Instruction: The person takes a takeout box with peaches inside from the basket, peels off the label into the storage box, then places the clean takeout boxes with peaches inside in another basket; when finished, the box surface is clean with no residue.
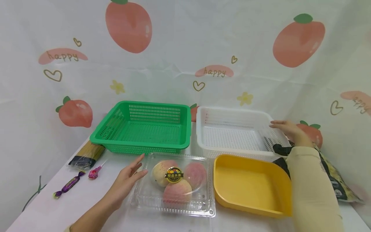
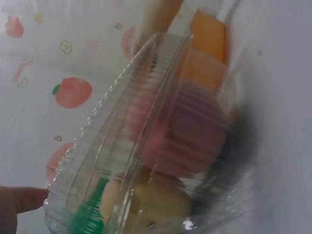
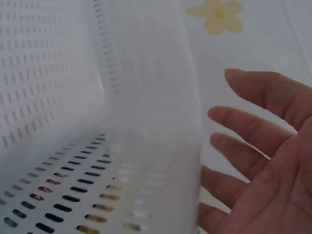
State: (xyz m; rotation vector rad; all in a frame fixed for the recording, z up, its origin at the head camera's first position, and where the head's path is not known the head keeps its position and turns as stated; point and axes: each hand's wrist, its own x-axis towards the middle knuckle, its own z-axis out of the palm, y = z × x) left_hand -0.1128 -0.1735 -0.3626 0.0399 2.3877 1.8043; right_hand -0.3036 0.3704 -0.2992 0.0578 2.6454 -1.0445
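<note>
Green basket [image 1: 139,129], white basket [image 1: 234,129], yellow tray [image 1: 249,187].

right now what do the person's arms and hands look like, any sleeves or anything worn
Both hands are bare, with no gloves or rings showing. The right arm wears a long, pale cream sleeve reaching to the wrist, with a dark band or strap at the wrist just behind the right hand. The left forearm looks uncovered up to the left hand; only a sliver of pale fabric shows at the frame's bottom edge.
</note>
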